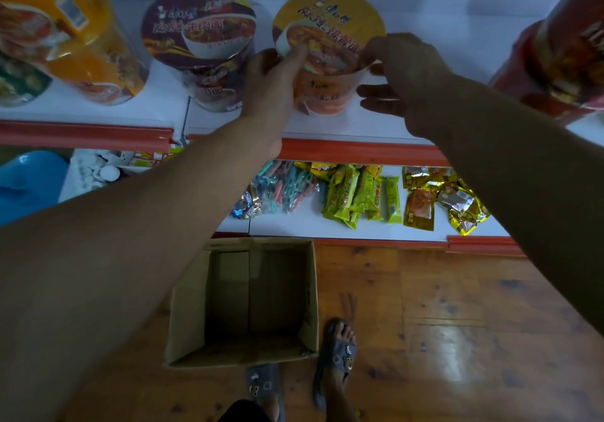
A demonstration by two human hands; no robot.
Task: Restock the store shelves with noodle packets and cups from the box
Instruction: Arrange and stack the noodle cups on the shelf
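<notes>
White store shelf [408,117] with red trim, and we've got both hands on 1 yellow noodle cup [327,62] standing on it, just right of a purple noodle cup [199,39]. Our left hand [271,84] wraps around its left side. Our right hand [402,75] pinches the lid rim on the right, lower fingers loosely spread. Down on the wood floor [457,307] the cardboard box [183,323] sits open.

green snack sticks [354,196] beside pegs [289,186] (pastel)
</notes>
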